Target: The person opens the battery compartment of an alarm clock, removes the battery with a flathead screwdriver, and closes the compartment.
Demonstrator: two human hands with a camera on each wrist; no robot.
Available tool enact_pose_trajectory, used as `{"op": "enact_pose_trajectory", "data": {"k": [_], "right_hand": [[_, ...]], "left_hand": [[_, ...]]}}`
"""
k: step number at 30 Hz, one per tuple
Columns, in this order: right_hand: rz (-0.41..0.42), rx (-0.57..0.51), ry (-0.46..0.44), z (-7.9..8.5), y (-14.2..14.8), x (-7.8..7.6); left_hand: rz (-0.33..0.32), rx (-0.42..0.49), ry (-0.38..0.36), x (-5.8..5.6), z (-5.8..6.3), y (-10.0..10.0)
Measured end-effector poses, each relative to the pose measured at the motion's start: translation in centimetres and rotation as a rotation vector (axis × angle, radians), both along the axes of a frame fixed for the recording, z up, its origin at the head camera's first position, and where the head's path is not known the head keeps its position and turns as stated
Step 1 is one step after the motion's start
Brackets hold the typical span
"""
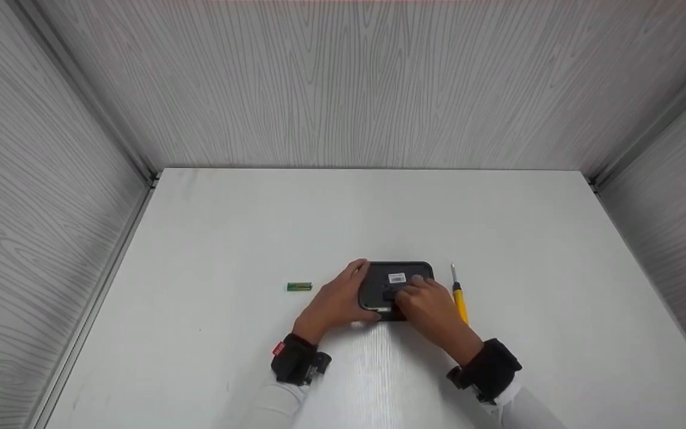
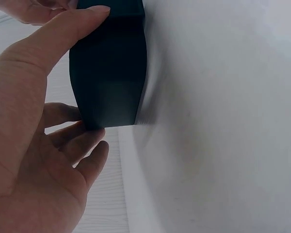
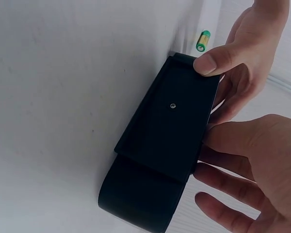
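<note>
A black box-shaped device (image 1: 379, 286) with rounded corners has a white label (image 1: 397, 277) on its upward face. My left hand (image 1: 338, 298) grips it at the left end, with the thumb on the near side and fingers round the far side. My right hand (image 1: 429, 304) has bent fingers on the labelled face, right by a small dark recess; I cannot tell what its thumb and fingertips pinch. A small screw (image 3: 172, 106) shows in the device's side in the right wrist view. Left of the left hand lies a green battery (image 1: 299, 286).
A screwdriver (image 1: 460, 301) with a yellow and black handle lies just right of the right hand, tip pointing away. All this is on a white table (image 1: 212, 238) bounded by grey wood-grain panels (image 1: 355, 89) at the back and sides.
</note>
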State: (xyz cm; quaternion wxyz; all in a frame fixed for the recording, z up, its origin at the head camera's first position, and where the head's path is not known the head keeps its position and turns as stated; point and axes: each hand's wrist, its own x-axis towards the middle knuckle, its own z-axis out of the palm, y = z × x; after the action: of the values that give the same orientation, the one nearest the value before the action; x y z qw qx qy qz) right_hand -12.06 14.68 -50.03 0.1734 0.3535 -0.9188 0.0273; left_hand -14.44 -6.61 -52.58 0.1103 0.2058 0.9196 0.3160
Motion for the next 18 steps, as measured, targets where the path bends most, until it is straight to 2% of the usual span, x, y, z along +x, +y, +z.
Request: {"op": "enact_pose_trajectory", "data": {"k": [8,18], "right_hand": [[0.012,-0.037,-0.044,-0.11,-0.07,-0.08],[0.009,-0.023,-0.030,-0.31,-0.10,-0.10]], "left_hand": [[0.005,-0.001,-0.015,0.01,0.00,0.03],[0.005,-0.024,0.004,-0.21,-0.29,0.24]]}}
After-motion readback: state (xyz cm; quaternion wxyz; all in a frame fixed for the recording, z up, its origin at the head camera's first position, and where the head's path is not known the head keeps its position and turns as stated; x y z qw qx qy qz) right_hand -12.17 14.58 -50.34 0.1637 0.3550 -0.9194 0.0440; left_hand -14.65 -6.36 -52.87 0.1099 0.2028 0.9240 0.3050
